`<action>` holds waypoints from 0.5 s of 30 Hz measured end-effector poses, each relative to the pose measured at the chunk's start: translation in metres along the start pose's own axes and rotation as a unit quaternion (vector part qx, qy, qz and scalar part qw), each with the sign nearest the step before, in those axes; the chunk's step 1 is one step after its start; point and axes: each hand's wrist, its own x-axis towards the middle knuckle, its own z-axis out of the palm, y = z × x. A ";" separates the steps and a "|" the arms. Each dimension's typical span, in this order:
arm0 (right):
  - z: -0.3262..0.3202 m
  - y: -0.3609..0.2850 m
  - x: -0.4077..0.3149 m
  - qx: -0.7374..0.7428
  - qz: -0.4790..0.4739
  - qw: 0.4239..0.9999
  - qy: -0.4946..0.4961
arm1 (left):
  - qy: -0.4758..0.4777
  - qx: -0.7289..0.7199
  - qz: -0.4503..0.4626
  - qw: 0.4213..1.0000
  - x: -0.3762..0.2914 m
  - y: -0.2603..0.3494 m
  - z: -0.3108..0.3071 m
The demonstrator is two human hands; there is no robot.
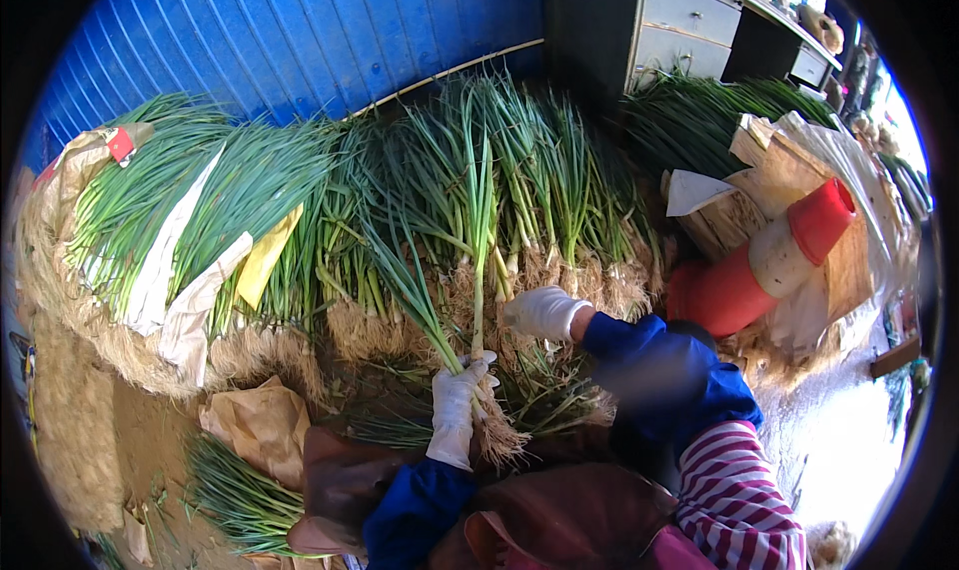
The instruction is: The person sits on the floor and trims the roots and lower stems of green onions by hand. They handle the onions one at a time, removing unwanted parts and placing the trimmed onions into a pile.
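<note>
My left hand [457, 405], in a white glove, is closed around the lower stems of a few green onions [479, 300], just above their roots. Their leaves point away from me, and the pale, stringy roots [502, 431] hang out below the hand. My right hand [545, 314], also gloved in white, is at the root ends of the green onion pile [569, 188]. Its fingers are curled and face away from the camera, so whether it grips anything is hidden. Loose leaves and stems [554, 394] lie between my hands and the pile.
Paper-wrapped green onions [195, 188] lie at left, against a blue corrugated wall [315, 38]. A red and white traffic cone [764, 259] leans over sheets and cardboard at right. Behind stands a desk with drawers [689, 15]. More green onions [240, 495] lie near my left knee.
</note>
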 end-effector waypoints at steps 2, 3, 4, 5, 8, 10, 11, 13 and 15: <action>0.006 0.002 0.016 0.296 0.021 0.955 0.028 | -0.009 -0.010 0.006 1.000 -0.004 0.004 0.003; 0.007 0.000 0.024 0.438 0.034 0.898 0.025 | -0.010 -0.019 0.014 1.000 -0.005 0.006 0.004; 0.009 0.000 0.028 0.566 0.036 0.823 0.033 | -0.007 -0.017 0.009 1.000 -0.008 0.006 0.006; 0.011 0.000 0.032 0.599 0.067 0.797 0.033 | -0.001 -0.018 0.010 1.000 -0.010 0.007 0.008; 0.019 -0.001 0.038 0.644 0.107 0.754 0.070 | -0.007 -0.001 -0.009 1.000 -0.016 0.006 0.010; 0.028 -0.004 0.040 0.621 0.064 0.773 0.108 | -0.022 0.016 -0.028 0.999 -0.017 0.005 0.011; 0.033 -0.006 0.041 0.606 0.054 0.784 0.127 | -0.017 0.017 -0.021 0.999 -0.017 0.004 0.011; 0.041 -0.011 0.042 0.614 0.066 0.771 0.158 | -0.011 0.018 -0.008 1.000 -0.016 0.003 0.011; 0.046 -0.017 0.041 0.622 0.075 0.757 0.186 | -0.012 0.013 -0.007 1.000 -0.015 0.001 0.011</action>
